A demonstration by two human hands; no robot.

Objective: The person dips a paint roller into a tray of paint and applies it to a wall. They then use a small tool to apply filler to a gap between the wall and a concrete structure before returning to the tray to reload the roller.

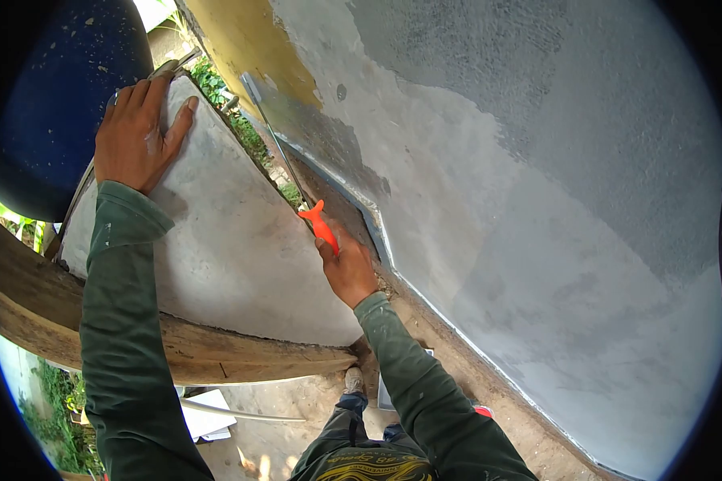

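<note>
My right hand point(350, 268) is closed around the orange handle of a small paint roller point(324, 232). Its thin metal rod slants up and left, and the pale roller head point(251, 88) lies against the lower part of the wall point(489, 208), beside a yellow patch. That wall carries light and darker grey coats. My left hand point(139, 132) lies on the far end of a pale grey slab point(233, 248), fingers stretched toward its edge and thumb spread apart. Nothing shows in that hand.
A dark blue rounded tank point(72, 104) stands at the upper left. A curved wooden beam point(208, 353) runs along the slab's near side. A narrow gap with green plants point(249, 138) separates slab and wall. White sheets point(207, 417) and a pale pipe point(253, 416) lie below.
</note>
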